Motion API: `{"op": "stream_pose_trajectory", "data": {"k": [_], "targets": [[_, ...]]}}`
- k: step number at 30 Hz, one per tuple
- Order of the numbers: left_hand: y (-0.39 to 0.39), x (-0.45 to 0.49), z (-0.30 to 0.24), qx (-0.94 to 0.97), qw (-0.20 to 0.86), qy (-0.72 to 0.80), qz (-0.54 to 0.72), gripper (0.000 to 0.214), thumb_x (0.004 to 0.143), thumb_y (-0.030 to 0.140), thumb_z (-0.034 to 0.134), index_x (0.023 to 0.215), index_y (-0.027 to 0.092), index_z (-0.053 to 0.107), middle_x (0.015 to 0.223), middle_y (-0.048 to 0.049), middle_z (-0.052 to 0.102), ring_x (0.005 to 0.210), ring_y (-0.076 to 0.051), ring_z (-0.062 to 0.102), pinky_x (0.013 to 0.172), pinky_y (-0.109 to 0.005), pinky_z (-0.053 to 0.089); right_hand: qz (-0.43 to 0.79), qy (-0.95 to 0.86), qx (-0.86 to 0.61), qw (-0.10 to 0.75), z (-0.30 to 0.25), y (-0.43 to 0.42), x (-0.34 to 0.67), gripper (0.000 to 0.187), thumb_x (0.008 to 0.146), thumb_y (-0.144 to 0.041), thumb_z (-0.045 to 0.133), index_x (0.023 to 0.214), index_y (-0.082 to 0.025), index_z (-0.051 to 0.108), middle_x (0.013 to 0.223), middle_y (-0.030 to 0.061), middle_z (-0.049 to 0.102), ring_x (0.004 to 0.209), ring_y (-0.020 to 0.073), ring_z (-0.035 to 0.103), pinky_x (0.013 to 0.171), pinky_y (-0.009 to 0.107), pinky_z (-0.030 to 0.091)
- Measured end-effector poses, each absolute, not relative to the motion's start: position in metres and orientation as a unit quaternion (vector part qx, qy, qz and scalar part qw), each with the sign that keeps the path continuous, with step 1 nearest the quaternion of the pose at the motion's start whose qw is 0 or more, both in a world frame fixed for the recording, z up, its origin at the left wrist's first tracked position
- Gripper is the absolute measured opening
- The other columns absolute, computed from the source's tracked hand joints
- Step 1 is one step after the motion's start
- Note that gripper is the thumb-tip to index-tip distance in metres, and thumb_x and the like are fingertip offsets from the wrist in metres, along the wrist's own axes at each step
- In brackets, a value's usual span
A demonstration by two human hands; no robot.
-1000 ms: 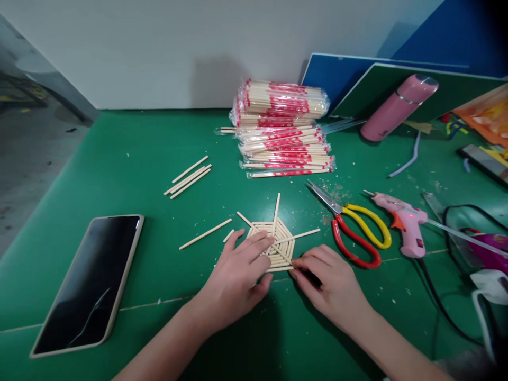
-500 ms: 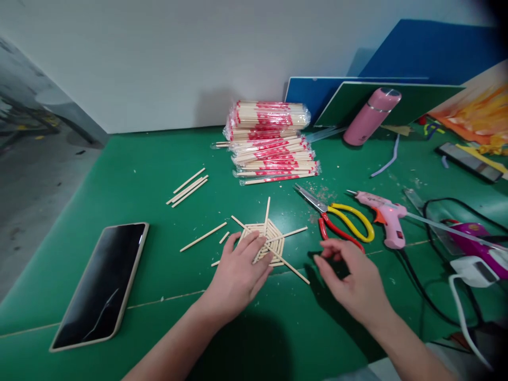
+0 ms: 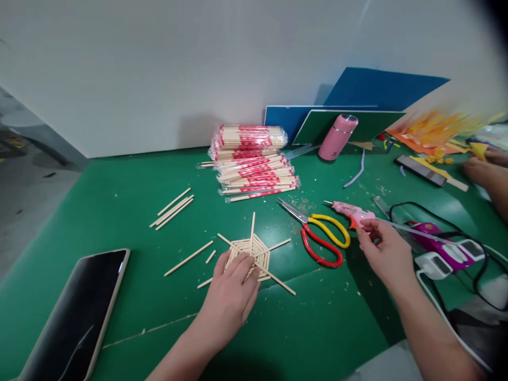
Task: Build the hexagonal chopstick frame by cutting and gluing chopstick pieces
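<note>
Pressing flat with fingers spread, the left hand [image 3: 232,288] rests on the near side of the hexagonal stick web [image 3: 254,247], which lies near the centre of the green table [image 3: 119,190]. The right hand [image 3: 384,251] has its fingers curled around the handle of the pink glue gun [image 3: 349,209], just right of the scissors [image 3: 321,238]. The gun's long axis runs left-right, lying low over the table, with the nozzle pointing left and slightly far, toward the chopstick packs [image 3: 254,164].

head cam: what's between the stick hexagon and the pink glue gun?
Head view: the red-and-yellow-handled scissors lie on the green table between the stick hexagon under the left hand and the glue gun at the right hand.
</note>
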State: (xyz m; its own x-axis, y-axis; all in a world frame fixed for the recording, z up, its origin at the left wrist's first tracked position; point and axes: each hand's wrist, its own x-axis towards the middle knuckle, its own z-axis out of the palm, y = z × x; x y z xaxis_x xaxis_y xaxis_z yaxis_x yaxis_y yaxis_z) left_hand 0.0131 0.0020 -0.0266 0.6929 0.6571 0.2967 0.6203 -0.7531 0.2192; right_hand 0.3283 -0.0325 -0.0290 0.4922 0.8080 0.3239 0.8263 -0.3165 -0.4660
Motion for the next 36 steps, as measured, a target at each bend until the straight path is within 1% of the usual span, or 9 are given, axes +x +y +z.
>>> {"op": "stream_pose_trajectory", "data": {"k": [7, 13, 16, 20, 24, 28, 30, 32, 36], "targets": [[0.003, 0.011, -0.032, 0.912, 0.058, 0.344, 0.215, 0.020, 0.080, 0.018, 0.044, 0.096, 0.015, 0.058, 0.099, -0.0089, 0.062, 0.097, -0.022, 0.054, 0.088, -0.043, 0.037, -0.006, -0.553, -0.791, 0.263, -0.033, -0.022, 0.320, 0.023, 0.076, -0.031, 0.047, 0.094, -0.019, 0.053, 0.077, 0.0051, 0.060, 0.059, 0.0155, 0.057, 0.052, 0.028, 0.047], [0.001, 0.013, -0.034, 0.912, 0.072, 0.357, 0.186, 0.012, 0.079, 0.016, 0.046, 0.076, 0.017, 0.058, 0.100, -0.0077, 0.063, 0.101, -0.023, 0.052, 0.093, -0.049, 0.029, 0.037, -0.638, -0.749, 0.174, -0.034, -0.007, 0.295, 0.023, 0.072, -0.029, 0.051, 0.092, -0.018, 0.056, 0.089, 0.0071, 0.060, 0.077, 0.0206, 0.058, 0.063, 0.033, 0.047], [0.001, 0.013, -0.033, 0.910, 0.077, 0.362, 0.187, 0.011, 0.077, 0.015, 0.047, 0.074, 0.018, 0.058, 0.099, -0.0060, 0.063, 0.101, -0.024, 0.051, 0.095, -0.055, 0.020, 0.030, -0.633, -0.762, 0.134, -0.035, 0.003, 0.294, 0.020, 0.072, -0.028, 0.049, 0.088, -0.017, 0.055, 0.081, 0.0070, 0.060, 0.068, 0.0208, 0.057, 0.052, 0.030, 0.042], [0.000, 0.014, -0.034, 0.908, 0.073, 0.361, 0.200, 0.014, 0.076, 0.015, 0.047, 0.071, 0.019, 0.058, 0.094, -0.0050, 0.063, 0.102, -0.024, 0.050, 0.097, -0.056, 0.016, 0.020, -0.631, -0.768, 0.106, -0.035, 0.010, 0.293, 0.013, 0.074, -0.029, 0.047, 0.074, -0.018, 0.054, 0.069, 0.0054, 0.059, 0.060, 0.0204, 0.055, 0.043, 0.026, 0.032], [-0.004, 0.016, -0.037, 0.910, 0.025, 0.360, 0.203, 0.016, 0.076, 0.011, 0.045, 0.075, 0.018, 0.059, 0.091, -0.0058, 0.062, 0.102, -0.023, 0.049, 0.099, -0.055, 0.012, 0.013, -0.623, -0.772, 0.126, -0.032, 0.006, 0.292, 0.017, 0.077, -0.032, 0.043, 0.078, -0.018, 0.053, 0.073, 0.0071, 0.060, 0.065, 0.0222, 0.055, 0.045, 0.027, 0.032], [-0.011, 0.021, -0.033, 0.907, 0.001, 0.374, 0.192, 0.022, 0.078, 0.010, 0.039, 0.075, 0.016, 0.060, 0.080, -0.0060, 0.061, 0.096, -0.024, 0.049, 0.100, -0.055, 0.010, 0.039, -0.612, -0.771, 0.173, -0.023, -0.009, 0.292, 0.018, 0.080, -0.034, 0.042, 0.085, -0.019, 0.050, 0.068, 0.0042, 0.058, 0.056, 0.0169, 0.054, 0.047, 0.027, 0.039], [-0.013, 0.024, -0.030, 0.907, 0.001, 0.382, 0.177, 0.025, 0.078, 0.010, 0.036, 0.071, 0.016, 0.059, 0.073, -0.0051, 0.058, 0.091, -0.023, 0.049, 0.100, -0.055, 0.010, 0.099, -0.610, -0.761, 0.197, -0.016, -0.019, 0.289, 0.019, 0.081, -0.037, 0.042, 0.086, -0.020, 0.049, 0.062, 0.0005, 0.056, 0.049, 0.0134, 0.051, 0.045, 0.024, 0.041], [-0.014, 0.024, -0.030, 0.909, 0.005, 0.381, 0.170, 0.026, 0.079, 0.011, 0.035, 0.072, 0.017, 0.059, 0.071, -0.0044, 0.056, 0.089, -0.022, 0.048, 0.100, -0.054, 0.011, 0.211, -0.588, -0.745, 0.235, -0.010, -0.029, 0.283, 0.021, 0.081, -0.039, 0.044, 0.088, -0.021, 0.050, 0.062, -0.0007, 0.055, 0.049, 0.0121, 0.051, 0.044, 0.022, 0.042], [-0.012, 0.021, -0.036, 0.906, 0.035, 0.378, 0.186, 0.024, 0.082, 0.014, 0.035, 0.078, 0.017, 0.059, 0.071, -0.0030, 0.055, 0.087, -0.020, 0.047, 0.100, -0.051, 0.014, 0.366, -0.542, -0.708, 0.265, -0.001, -0.048, 0.272, 0.025, 0.082, -0.039, 0.043, 0.097, -0.022, 0.053, 0.081, 0.0026, 0.063, 0.065, 0.0152, 0.060, 0.053, 0.022, 0.050]]}}
